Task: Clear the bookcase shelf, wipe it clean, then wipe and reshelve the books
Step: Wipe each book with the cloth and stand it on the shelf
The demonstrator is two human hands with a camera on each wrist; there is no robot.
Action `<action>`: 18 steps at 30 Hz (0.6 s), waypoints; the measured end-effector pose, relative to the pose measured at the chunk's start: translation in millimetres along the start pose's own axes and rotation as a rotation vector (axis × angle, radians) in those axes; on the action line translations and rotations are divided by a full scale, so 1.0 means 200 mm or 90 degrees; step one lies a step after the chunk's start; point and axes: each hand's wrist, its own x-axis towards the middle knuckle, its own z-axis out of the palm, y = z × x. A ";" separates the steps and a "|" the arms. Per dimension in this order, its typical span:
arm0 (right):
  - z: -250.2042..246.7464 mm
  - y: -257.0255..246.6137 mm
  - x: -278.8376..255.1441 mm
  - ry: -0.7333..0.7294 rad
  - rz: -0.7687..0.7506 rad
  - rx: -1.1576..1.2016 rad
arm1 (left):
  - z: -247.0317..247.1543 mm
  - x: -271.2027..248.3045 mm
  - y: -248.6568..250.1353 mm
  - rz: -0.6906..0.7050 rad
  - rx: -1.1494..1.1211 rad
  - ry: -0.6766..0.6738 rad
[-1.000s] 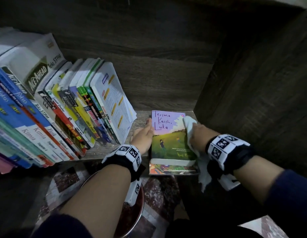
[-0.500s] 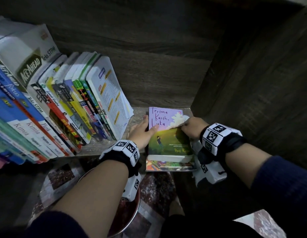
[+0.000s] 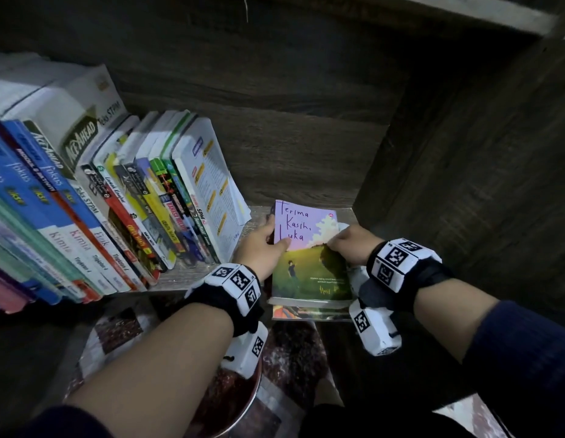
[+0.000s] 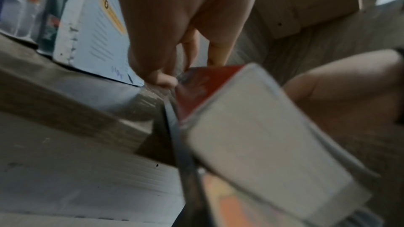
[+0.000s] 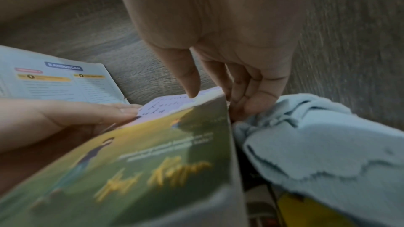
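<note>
A purple-and-green paperback (image 3: 306, 257) lies on another book (image 3: 309, 312) at the right end of the wooden shelf (image 3: 183, 275). My left hand (image 3: 270, 240) grips its left side, thumb on the cover and fingers down by the spine. My right hand (image 3: 341, 243) grips the right edge, thumb on the cover (image 5: 192, 91) and fingers down the page edge. A pale cloth (image 5: 317, 144) is bunched under that palm, beside the book. In the left wrist view the book's page block (image 4: 262, 135) and my fingers (image 4: 166, 78) show blurred.
A row of textbooks (image 3: 117, 216) leans to the right and fills the shelf's left part, its last one close to my left hand. The bookcase's side wall (image 3: 464, 184) stands just right of the paperback. A round metal basin (image 3: 240, 403) sits below the shelf.
My right hand has stopped rubbing the cloth over the cover's upper right and now grips the book's right edge. My left thumb has slid onto the cover.
</note>
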 end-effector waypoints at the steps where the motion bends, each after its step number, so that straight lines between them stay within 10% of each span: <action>1: 0.00 0.01 0.00 -0.002 -0.010 0.004 | 0.00 0.01 0.00 -0.002 -0.032 -0.004; 10: 0.06 0.01 0.00 0.030 -0.071 0.167 | -0.06 -0.05 0.07 -0.051 -0.336 0.068; 18: -0.06 -0.21 0.00 0.032 -0.147 0.335 | -0.24 -0.14 0.27 0.092 -0.360 0.074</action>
